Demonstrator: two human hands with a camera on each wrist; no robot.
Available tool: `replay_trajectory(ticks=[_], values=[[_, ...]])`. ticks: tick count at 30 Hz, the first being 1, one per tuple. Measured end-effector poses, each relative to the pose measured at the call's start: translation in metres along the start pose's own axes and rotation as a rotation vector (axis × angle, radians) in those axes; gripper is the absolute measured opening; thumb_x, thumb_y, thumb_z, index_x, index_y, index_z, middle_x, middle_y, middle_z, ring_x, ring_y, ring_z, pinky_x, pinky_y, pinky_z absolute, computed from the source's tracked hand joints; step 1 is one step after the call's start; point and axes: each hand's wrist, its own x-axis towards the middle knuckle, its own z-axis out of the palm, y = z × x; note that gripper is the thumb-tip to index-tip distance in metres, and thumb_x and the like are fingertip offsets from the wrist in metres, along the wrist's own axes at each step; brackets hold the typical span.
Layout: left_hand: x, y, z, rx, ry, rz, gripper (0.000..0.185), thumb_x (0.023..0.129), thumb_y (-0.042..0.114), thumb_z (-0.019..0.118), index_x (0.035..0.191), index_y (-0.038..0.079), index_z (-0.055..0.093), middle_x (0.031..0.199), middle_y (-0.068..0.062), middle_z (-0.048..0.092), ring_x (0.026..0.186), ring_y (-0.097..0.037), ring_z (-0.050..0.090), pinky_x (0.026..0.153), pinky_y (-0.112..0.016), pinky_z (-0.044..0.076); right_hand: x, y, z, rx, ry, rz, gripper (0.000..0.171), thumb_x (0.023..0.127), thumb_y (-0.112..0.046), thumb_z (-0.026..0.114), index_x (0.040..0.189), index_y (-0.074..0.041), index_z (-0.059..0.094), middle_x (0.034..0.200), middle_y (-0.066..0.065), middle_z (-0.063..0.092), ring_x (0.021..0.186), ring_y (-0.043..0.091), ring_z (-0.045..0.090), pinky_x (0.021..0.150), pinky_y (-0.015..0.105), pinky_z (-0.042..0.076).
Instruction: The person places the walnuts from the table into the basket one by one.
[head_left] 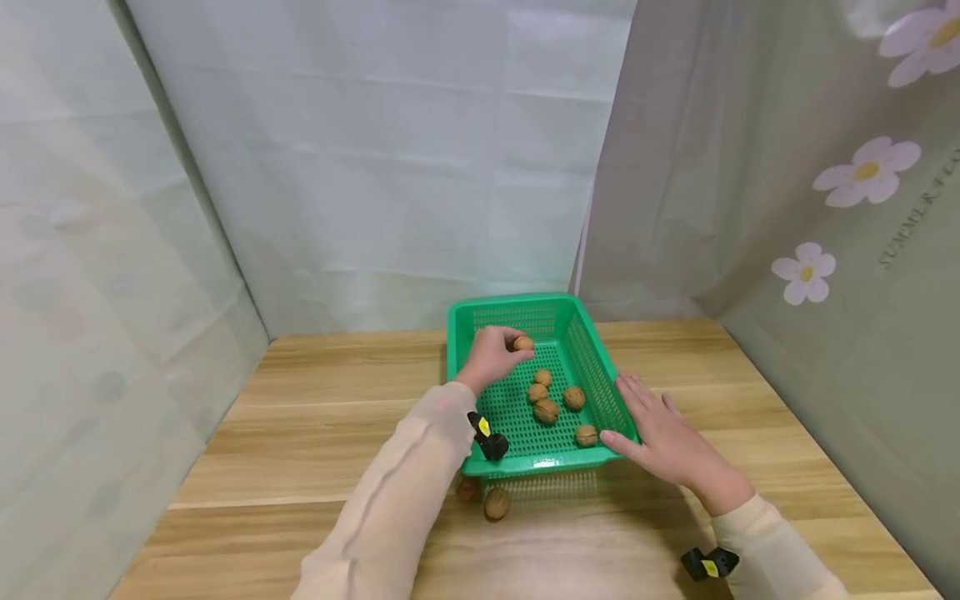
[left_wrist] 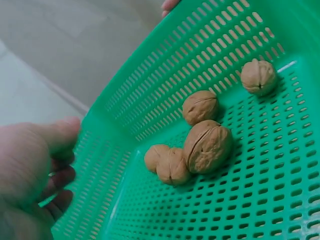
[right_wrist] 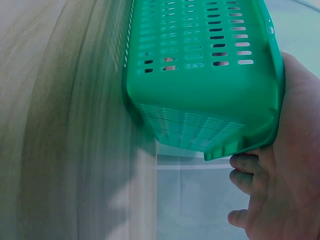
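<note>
A green perforated basket (head_left: 510, 302) stands on the wooden table (head_left: 322, 417). My left hand (head_left: 508, 347) hovers over its far left part and pinches a walnut (head_left: 523, 342) at the fingertips. Several walnuts (head_left: 546, 410) lie on the basket floor; the left wrist view shows them (left_wrist: 207, 145) clustered near the basket wall (left_wrist: 200, 55), with my left hand (left_wrist: 35, 165) at the left edge and its walnut hidden. My right hand (head_left: 647, 418) lies flat with straight fingers against the basket's right side; in the right wrist view this hand (right_wrist: 292, 170) touches the basket's outer wall (right_wrist: 200, 100).
Two loose walnuts (head_left: 496, 503) (head_left: 467, 488) lie on the table just in front of the basket's near edge. Pale curtains close in the back and left; a flowered curtain (head_left: 825, 217) hangs on the right. Small black wrist cameras (head_left: 487, 437) sit on both sleeves.
</note>
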Motion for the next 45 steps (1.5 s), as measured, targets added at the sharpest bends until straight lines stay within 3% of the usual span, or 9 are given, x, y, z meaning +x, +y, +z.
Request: replay_trajectory(ticks=[8, 11, 15, 22, 24, 28, 36, 41, 45], values=[[0.000, -0.011, 0.001, 0.074, -0.158, -0.081, 0.021, 0.088, 0.027, 0.072, 0.106, 0.017, 0.073, 0.089, 0.006, 0.066, 0.076, -0.011, 0.057, 0.068, -0.030, 0.046, 0.000, 0.001, -0.002, -0.007, -0.008, 0.007, 0.091, 0.093, -0.061, 0.048, 0.154, -0.004, 0.014, 0.160, 0.011, 0.012, 0.146, 0.030, 0.008, 0.108, 0.066, 0.013], [-0.001, -0.011, 0.001, 0.092, -0.200, -0.074, 0.012, 0.088, 0.025, 0.073, 0.091, 0.014, 0.073, 0.077, 0.002, 0.062, 0.064, -0.013, 0.048, 0.063, -0.029, 0.040, -0.001, 0.002, -0.001, -0.008, -0.009, 0.005, 0.091, 0.093, -0.061, 0.048, 0.154, -0.004, 0.013, 0.160, 0.011, 0.012, 0.146, 0.030, 0.008, 0.108, 0.067, 0.013], [-0.003, -0.012, 0.002, 0.127, -0.256, -0.065, 0.020, 0.089, 0.024, 0.072, 0.078, 0.008, 0.067, 0.063, -0.002, 0.051, 0.056, -0.014, 0.039, 0.059, -0.029, 0.036, -0.001, 0.002, 0.000, -0.009, 0.002, -0.003, 0.090, 0.093, -0.060, 0.048, 0.154, -0.003, 0.015, 0.159, 0.013, 0.013, 0.146, 0.033, 0.010, 0.107, 0.067, 0.014], [-0.004, -0.012, 0.003, 0.248, -0.395, -0.066, 0.026, 0.087, 0.023, 0.074, 0.110, 0.011, 0.073, 0.083, 0.006, 0.066, 0.074, -0.011, 0.057, 0.065, -0.028, 0.046, 0.000, 0.002, 0.001, -0.007, -0.002, -0.002, 0.090, 0.094, -0.060, 0.048, 0.154, -0.003, 0.014, 0.159, 0.013, 0.012, 0.145, 0.035, 0.012, 0.107, 0.067, 0.014], [-0.005, -0.012, 0.004, 0.266, -0.423, -0.079, 0.027, 0.086, 0.023, 0.074, 0.111, 0.011, 0.073, 0.088, 0.005, 0.067, 0.078, -0.011, 0.059, 0.067, -0.028, 0.048, 0.000, 0.002, 0.000, -0.002, -0.004, -0.001, 0.090, 0.094, -0.060, 0.048, 0.154, -0.003, 0.013, 0.159, 0.013, 0.012, 0.145, 0.035, 0.011, 0.107, 0.067, 0.014], [-0.005, -0.012, 0.005, 0.287, -0.443, -0.089, 0.027, 0.086, 0.024, 0.074, 0.110, 0.011, 0.074, 0.091, 0.001, 0.069, 0.080, -0.014, 0.060, 0.068, -0.029, 0.048, 0.000, 0.001, 0.000, 0.011, -0.005, 0.003, 0.090, 0.094, -0.060, 0.048, 0.154, -0.003, 0.013, 0.159, 0.012, 0.012, 0.145, 0.034, 0.010, 0.107, 0.067, 0.013], [-0.006, -0.011, 0.007, 0.286, -0.445, -0.088, 0.040, 0.090, 0.029, 0.069, 0.124, 0.006, 0.066, 0.126, -0.007, 0.062, 0.117, -0.024, 0.057, 0.091, -0.037, 0.050, -0.002, 0.000, -0.001, 0.009, -0.008, 0.014, 0.090, 0.093, -0.060, 0.048, 0.154, -0.003, 0.013, 0.160, 0.012, 0.012, 0.146, 0.033, 0.009, 0.108, 0.067, 0.012], [-0.007, -0.005, 0.000, 0.193, -0.405, -0.042, 0.044, 0.094, 0.031, 0.064, 0.128, 0.004, 0.062, 0.127, -0.010, 0.062, 0.114, -0.025, 0.059, 0.090, -0.038, 0.050, -0.002, 0.000, 0.000, 0.004, -0.008, 0.011, 0.090, 0.093, -0.061, 0.048, 0.154, -0.003, 0.014, 0.159, 0.013, 0.012, 0.146, 0.032, 0.009, 0.108, 0.067, 0.013], [-0.011, 0.006, -0.015, 0.101, -0.336, 0.004, 0.040, 0.094, 0.033, 0.064, 0.125, 0.008, 0.064, 0.121, -0.007, 0.064, 0.109, -0.021, 0.060, 0.088, -0.036, 0.050, 0.000, 0.001, 0.000, 0.000, -0.003, 0.000, 0.090, 0.093, -0.060, 0.048, 0.154, -0.002, 0.014, 0.159, 0.013, 0.012, 0.146, 0.033, 0.010, 0.107, 0.067, 0.014]])
